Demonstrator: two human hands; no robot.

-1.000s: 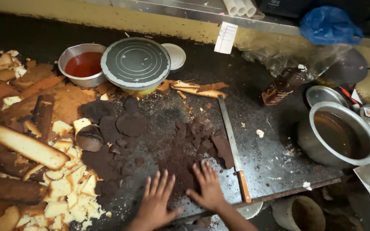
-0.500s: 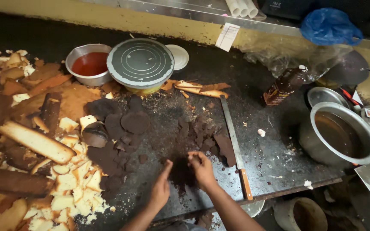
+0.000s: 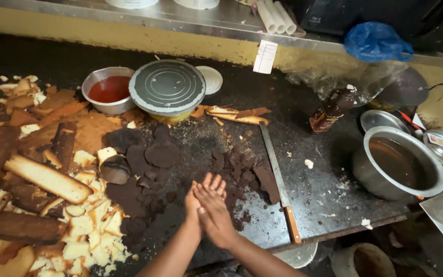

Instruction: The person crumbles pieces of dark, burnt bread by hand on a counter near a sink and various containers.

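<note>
Both hands had risen off the dark counter (image 3: 334, 190) since the earlier frames, where they lay flat and then scooped at the crumbs; they now met palm to palm above it. The fingers were straight and close together, pointing away from the person, with the right hand (image 3: 215, 213) laid over the left hand (image 3: 195, 208). A ring showed on 1 finger. Whether anything was pressed between the palms could not be told.

Just beyond the fingertips lay the chocolate cake crumbs (image 3: 242, 172), a loose dark heap spread on the counter. To its right, touching the heap's edge, lay a long knife (image 3: 279, 182) with a wooden handle pointing toward the counter's near edge. Left of the hands were dark round cake pieces (image 3: 161, 153), and further left a pile of pale and brown cake trimmings (image 3: 47, 179).

Toward the back stood a round lidded tin (image 3: 167, 88), with a metal bowl of red sauce (image 3: 108, 90) touching its left side. Well apart on the right sat a large steel pot (image 3: 401, 164) and a dark bottle (image 3: 331, 109).
</note>
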